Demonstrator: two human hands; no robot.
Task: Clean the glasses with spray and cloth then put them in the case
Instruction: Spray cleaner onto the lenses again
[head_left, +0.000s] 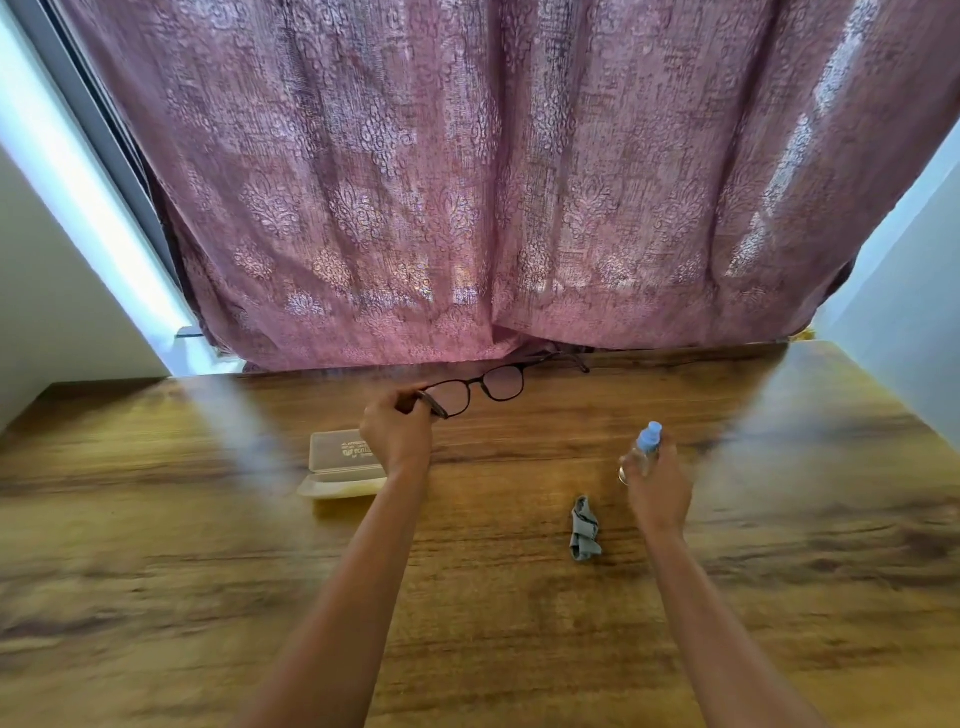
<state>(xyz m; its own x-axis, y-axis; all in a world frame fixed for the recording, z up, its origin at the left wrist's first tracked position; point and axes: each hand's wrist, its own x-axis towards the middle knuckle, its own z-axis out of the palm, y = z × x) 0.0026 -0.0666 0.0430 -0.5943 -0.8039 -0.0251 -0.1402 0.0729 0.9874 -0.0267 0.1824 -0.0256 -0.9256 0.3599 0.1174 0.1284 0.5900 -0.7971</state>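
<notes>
My left hand (397, 432) grips the dark-framed glasses (480, 389) by one temple and holds them above the far middle of the wooden table (467, 623), lenses pointing right. My right hand (658, 486) holds a small clear spray bottle (644, 449) with a light blue cap, to the right of the glasses and apart from them. A crumpled grey cloth (584, 529) lies on the table between my forearms, closer to the right one. The pale glasses case (337, 462) lies open on the table, just left of my left wrist.
A pink patterned curtain (493, 182) hangs right behind the table's far edge. White walls (52, 312) stand close on both sides. The table's near half holds only my forearms.
</notes>
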